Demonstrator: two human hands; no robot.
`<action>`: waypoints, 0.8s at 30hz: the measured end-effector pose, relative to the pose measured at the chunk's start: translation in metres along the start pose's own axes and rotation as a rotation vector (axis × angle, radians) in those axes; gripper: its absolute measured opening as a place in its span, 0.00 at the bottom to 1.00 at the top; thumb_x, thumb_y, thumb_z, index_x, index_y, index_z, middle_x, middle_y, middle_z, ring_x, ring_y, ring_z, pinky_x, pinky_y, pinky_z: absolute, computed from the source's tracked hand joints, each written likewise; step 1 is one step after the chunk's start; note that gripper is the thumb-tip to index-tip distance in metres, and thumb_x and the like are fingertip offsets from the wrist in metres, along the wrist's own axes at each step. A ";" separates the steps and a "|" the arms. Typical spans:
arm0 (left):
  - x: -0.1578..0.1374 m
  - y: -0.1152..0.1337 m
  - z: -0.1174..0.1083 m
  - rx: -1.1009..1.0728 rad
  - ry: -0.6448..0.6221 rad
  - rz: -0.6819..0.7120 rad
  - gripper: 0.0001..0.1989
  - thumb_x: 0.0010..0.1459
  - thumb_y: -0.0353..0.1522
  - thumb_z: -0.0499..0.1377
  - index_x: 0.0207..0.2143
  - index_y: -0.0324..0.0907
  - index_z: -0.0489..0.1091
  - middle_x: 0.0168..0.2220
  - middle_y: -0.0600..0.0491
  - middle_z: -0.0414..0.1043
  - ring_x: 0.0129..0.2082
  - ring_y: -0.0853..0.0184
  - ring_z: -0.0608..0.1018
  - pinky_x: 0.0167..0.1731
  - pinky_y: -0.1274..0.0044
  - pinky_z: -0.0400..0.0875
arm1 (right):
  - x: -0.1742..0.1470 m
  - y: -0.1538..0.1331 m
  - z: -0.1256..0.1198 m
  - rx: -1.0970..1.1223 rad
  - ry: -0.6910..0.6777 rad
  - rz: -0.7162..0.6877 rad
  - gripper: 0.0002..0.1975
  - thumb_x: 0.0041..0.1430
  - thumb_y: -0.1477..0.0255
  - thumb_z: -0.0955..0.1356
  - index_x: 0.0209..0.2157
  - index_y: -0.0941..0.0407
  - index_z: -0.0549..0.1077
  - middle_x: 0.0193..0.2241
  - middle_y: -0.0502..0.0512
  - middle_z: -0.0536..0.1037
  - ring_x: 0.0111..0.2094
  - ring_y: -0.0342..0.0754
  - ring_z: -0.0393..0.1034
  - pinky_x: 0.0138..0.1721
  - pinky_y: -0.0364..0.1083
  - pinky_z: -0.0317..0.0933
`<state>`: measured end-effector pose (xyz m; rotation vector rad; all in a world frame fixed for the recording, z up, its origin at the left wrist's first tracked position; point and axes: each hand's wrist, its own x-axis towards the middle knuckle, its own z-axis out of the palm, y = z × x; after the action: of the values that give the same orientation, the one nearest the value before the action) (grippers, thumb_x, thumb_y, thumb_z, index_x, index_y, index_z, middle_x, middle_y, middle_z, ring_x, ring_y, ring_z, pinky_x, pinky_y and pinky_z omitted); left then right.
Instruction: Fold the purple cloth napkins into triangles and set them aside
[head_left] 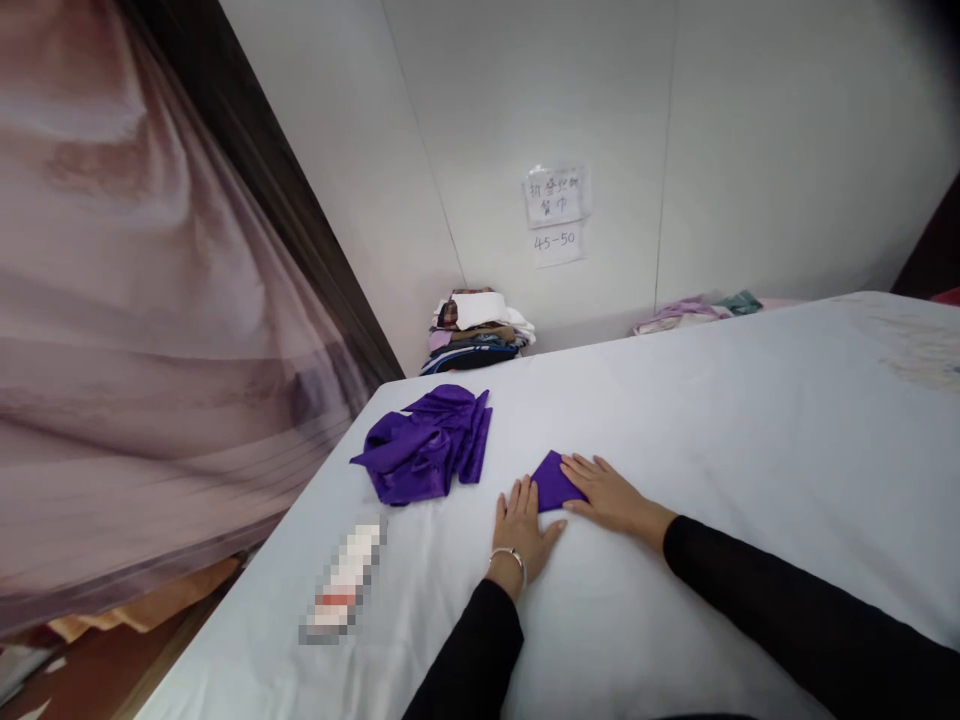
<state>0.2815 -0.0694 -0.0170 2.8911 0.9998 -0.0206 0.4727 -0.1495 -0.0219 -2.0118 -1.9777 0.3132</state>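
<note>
The folded cloth lies on the sheet. At its left edge, the left hand (wearing a bracelet) presses flat; the right hand lies flat over its right edge, both outstretched. Leftward is a crumpled cloth; beyond, piled clothes.

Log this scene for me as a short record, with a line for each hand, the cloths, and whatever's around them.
Left hand: palm down, fingers at the left edge of the folded purple cloth; bracelet on the wrist
Right hand: palm down, fingers over the folded cloth's right side
Folded cloth: small, lying between the hands, pointed at the far side
Other cloth: crumpled purple heap, left of the hands
Surface: white sheet
Beyond: stacked fabrics; handwritten notes on the wall
Unclear: pixelated item, lower left
</note>
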 end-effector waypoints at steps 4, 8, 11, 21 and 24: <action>-0.018 -0.010 -0.001 0.006 -0.042 -0.035 0.38 0.57 0.51 0.37 0.63 0.36 0.41 0.65 0.48 0.37 0.63 0.58 0.42 0.60 0.62 0.37 | -0.018 0.016 -0.001 -0.027 -0.005 0.026 0.37 0.58 0.48 0.50 0.63 0.54 0.43 0.63 0.55 0.45 0.63 0.53 0.36 0.60 0.55 0.31; -0.032 -0.024 -0.007 -0.027 -0.063 -0.064 0.37 0.58 0.51 0.39 0.62 0.38 0.43 0.64 0.49 0.40 0.63 0.59 0.44 0.60 0.62 0.37 | -0.033 0.028 -0.001 -0.049 -0.003 0.055 0.36 0.59 0.49 0.50 0.63 0.54 0.41 0.63 0.54 0.46 0.63 0.53 0.35 0.60 0.56 0.30; -0.026 -0.023 -0.017 -0.112 -0.014 -0.159 0.31 0.60 0.49 0.40 0.59 0.41 0.53 0.62 0.49 0.52 0.62 0.60 0.51 0.59 0.62 0.40 | -0.036 0.031 0.000 -0.061 -0.001 0.066 0.37 0.58 0.49 0.50 0.63 0.54 0.42 0.63 0.54 0.46 0.63 0.53 0.35 0.60 0.56 0.30; 0.047 0.009 -0.033 -0.358 0.057 -0.292 0.17 0.53 0.37 0.55 0.43 0.38 0.68 0.45 0.44 0.71 0.47 0.59 0.70 0.45 0.71 0.62 | -0.035 0.023 -0.006 -0.037 -0.018 0.088 0.38 0.58 0.48 0.51 0.63 0.57 0.45 0.63 0.57 0.47 0.63 0.53 0.36 0.60 0.56 0.30; 0.055 0.003 -0.035 -0.445 -0.022 -0.286 0.12 0.48 0.35 0.59 0.34 0.36 0.70 0.34 0.47 0.74 0.37 0.60 0.75 0.35 0.73 0.66 | -0.037 0.019 -0.014 0.041 -0.026 0.099 0.37 0.59 0.49 0.51 0.62 0.57 0.46 0.63 0.57 0.47 0.63 0.54 0.36 0.60 0.56 0.28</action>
<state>0.3259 -0.0348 0.0162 2.3311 1.2239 0.1340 0.4947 -0.1869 -0.0180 -2.0943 -1.8745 0.4009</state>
